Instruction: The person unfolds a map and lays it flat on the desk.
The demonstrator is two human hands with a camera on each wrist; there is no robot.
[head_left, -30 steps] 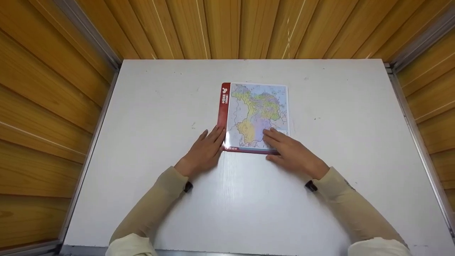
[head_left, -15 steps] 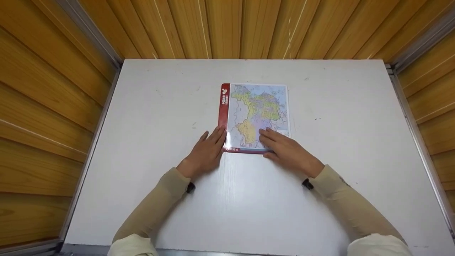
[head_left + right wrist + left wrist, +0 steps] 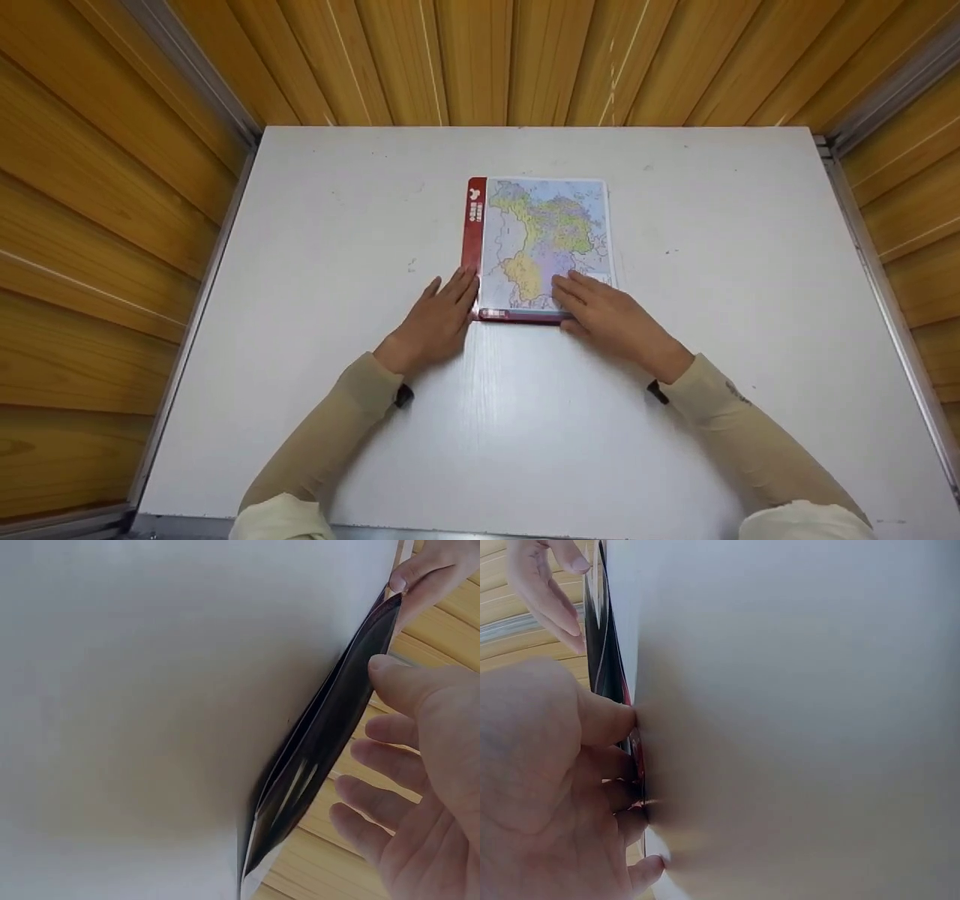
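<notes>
A folded glossy map (image 3: 544,232) with a red left border lies near the middle of the white table. My left hand (image 3: 431,322) presses extended fingers on the red border at the map's lower left corner. On the lower right part rest the straight fingers of my right hand (image 3: 619,322). In the right wrist view, the folded map (image 3: 326,735) shows dark from the edge, its layers slightly apart, with the right hand (image 3: 427,765) over it. The left wrist view has the left hand (image 3: 570,772) at the map's edge, fingertips against the table.
The white table (image 3: 360,202) spreads around the map. Wood-look panels (image 3: 480,60) stand behind it and at both sides, with metal frame posts (image 3: 199,67) in the corners. The table's front edge runs between the forearms.
The right hand slid a little left over the map, then back right, and its thumb now lies closer to the fingers. The left hand and the map stay almost in place.
</notes>
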